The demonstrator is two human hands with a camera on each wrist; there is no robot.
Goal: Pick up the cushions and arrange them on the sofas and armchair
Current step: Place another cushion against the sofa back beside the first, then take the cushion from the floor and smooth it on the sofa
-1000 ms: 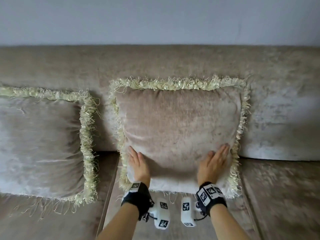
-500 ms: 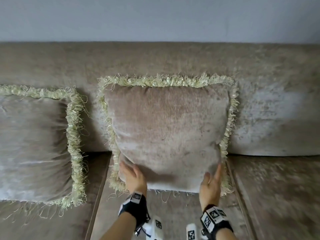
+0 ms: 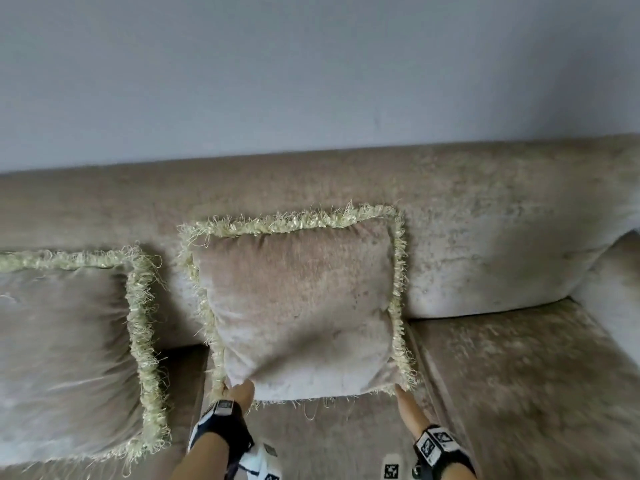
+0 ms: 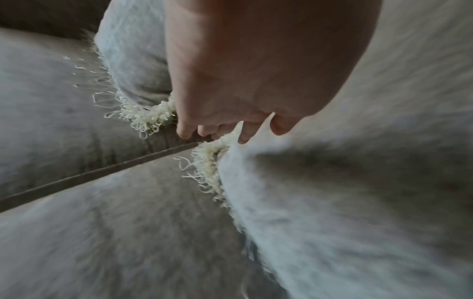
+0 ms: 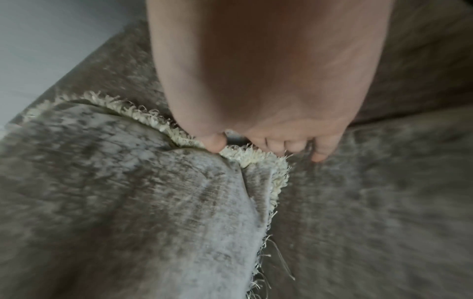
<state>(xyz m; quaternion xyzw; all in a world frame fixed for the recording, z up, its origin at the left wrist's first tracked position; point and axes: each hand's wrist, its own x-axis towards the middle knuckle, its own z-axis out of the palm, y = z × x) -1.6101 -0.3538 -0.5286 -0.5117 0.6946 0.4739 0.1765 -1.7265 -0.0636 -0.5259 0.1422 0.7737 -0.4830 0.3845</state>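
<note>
Both hands (image 3: 240, 393) (image 5: 258, 113) on cushion (image 3: 298, 306) corners; fingers (image 4: 184, 129) only wrist-visible.

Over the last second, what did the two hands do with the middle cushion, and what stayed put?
Both hands slid down off the middle cushion's face to its bottom corners. The left hand now pinches the lower left corner at the fringe; the right hand pinches the lower right corner. The cushion still leans against the sofa backrest, and the left cushion has not been touched.
</note>
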